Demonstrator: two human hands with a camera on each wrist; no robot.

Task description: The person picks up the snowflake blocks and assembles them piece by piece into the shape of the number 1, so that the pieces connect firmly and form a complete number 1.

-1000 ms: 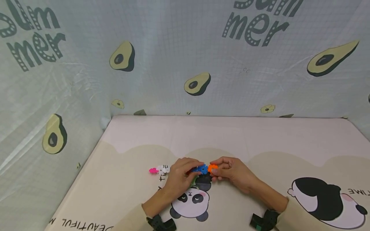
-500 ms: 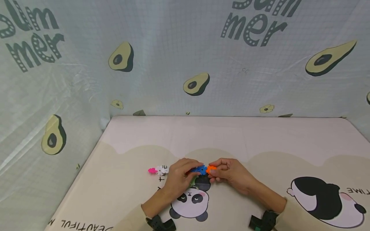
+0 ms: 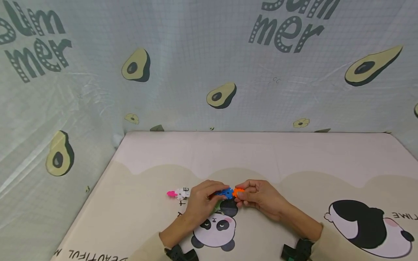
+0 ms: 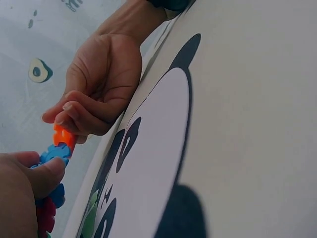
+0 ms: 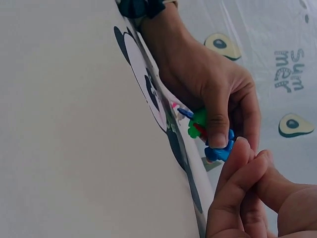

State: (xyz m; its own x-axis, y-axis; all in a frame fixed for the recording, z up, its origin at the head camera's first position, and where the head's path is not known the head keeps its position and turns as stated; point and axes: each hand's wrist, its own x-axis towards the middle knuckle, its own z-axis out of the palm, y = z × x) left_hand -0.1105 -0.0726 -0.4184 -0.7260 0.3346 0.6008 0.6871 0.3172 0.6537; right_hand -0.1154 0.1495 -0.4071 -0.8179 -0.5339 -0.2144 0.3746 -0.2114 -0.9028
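Note:
My left hand pinches a blue snowflake disc between thumb and fingers. An orange snowflake disc is pinched in my right hand, its edge against the blue one. In the left wrist view the orange disc meets the blue disc at its rim, and a red disc shows below my thumb. A green disc appears behind my left thumb in the right wrist view. Beyond the left hand, white discs and a pink disc stick out; the middle is hidden.
The tabletop cloth carries printed animals, with a panda under the hands and a black-and-white animal print at right. A hanging sheet with avocado prints closes off the back and left.
My right hand has moved slightly left, bringing the orange disc from a small gap up against the blue disc. The left hand has stayed nearly still.

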